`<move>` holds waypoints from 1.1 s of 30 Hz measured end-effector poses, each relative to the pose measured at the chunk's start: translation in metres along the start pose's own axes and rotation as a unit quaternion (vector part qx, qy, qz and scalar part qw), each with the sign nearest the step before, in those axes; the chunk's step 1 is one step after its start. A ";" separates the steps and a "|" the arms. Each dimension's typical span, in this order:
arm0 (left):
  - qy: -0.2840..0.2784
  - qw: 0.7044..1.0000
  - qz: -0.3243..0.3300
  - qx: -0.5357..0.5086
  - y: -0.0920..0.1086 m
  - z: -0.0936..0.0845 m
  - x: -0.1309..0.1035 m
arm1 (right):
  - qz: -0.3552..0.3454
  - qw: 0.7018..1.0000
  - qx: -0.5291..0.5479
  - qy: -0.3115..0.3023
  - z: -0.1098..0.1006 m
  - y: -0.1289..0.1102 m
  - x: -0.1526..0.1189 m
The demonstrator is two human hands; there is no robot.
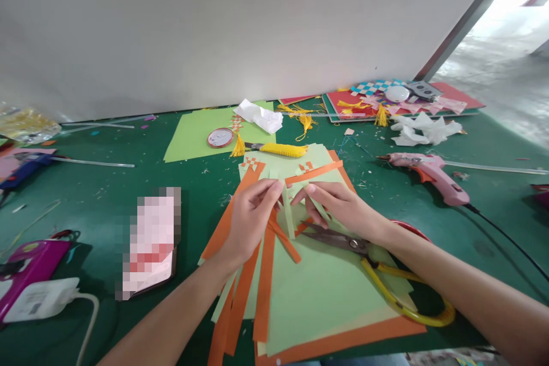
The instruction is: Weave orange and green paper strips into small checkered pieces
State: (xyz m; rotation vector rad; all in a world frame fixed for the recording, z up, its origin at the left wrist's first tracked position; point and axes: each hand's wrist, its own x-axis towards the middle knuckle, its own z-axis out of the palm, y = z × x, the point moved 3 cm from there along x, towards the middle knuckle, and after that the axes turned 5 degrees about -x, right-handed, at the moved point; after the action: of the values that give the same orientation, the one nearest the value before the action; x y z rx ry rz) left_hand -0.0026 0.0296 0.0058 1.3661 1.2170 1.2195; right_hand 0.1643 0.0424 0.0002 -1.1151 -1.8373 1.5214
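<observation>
My left hand (253, 214) pinches a pale green paper strip (288, 214) between thumb and fingers, and the strip hangs down. Close by on the right, my right hand (332, 200) is closed on another light green strip (318, 206). Both hands are above a stack of green paper (326, 291) with orange sheets under it. Several orange paper strips (263, 291) fan out below my left hand. Scissors with yellow handles (386, 291) lie open on the stack, partly under my right forearm. Beyond my hands is an orange strip (319, 172).
A yellow cutter knife (283, 150) and a round tin (220, 137) lie behind the stack. On the right is a pink glue gun (433, 174) with its cord. A phone (152, 240) and a purple power strip (36, 269) are on the left. A grey partition (214, 28) stands behind.
</observation>
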 end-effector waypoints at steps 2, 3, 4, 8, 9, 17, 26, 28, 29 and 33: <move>0.005 1.000 0.010 0.008 0.002 0.000 -0.001 | -0.018 0.999 -0.038 0.015 0.001 0.001 0.000; 0.008 1.000 0.018 0.011 0.002 0.000 -0.002 | -0.031 0.997 -0.065 0.024 0.001 0.001 0.000; 0.011 0.999 0.026 0.014 0.003 0.001 -0.003 | -0.047 0.994 -0.094 0.034 0.002 0.001 -0.001; 0.007 0.998 0.055 0.025 0.006 0.003 -0.006 | -0.107 0.977 -0.177 0.055 0.005 0.000 -0.002; 0.001 0.998 0.059 0.027 0.007 0.003 -0.006 | -0.121 0.973 -0.189 0.056 0.006 -0.001 -0.002; 0.003 0.997 0.078 0.021 0.010 0.006 -0.010 | -0.169 0.957 -0.229 0.048 0.010 -0.001 -0.002; -0.005 0.983 0.172 0.062 0.013 0.006 -0.014 | -0.188 0.944 -0.267 0.044 0.012 -0.002 -0.003; -0.003 0.976 0.207 0.072 0.013 0.006 -0.015 | -0.182 0.949 -0.253 0.042 0.011 -0.001 -0.003; -0.003 0.971 0.224 0.079 0.013 0.006 -0.015 | -0.180 0.953 -0.242 0.040 0.011 -0.001 -0.004; -0.015 0.957 0.267 0.112 0.012 0.005 -0.017 | -0.215 0.953 -0.212 0.029 0.011 -0.002 -0.006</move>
State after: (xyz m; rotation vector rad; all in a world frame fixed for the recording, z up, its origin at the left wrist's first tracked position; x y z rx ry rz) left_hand 0.0035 0.0114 0.0153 1.9615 1.0158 1.4451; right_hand 0.1584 0.0315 -0.0001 -0.8392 -2.2469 0.8620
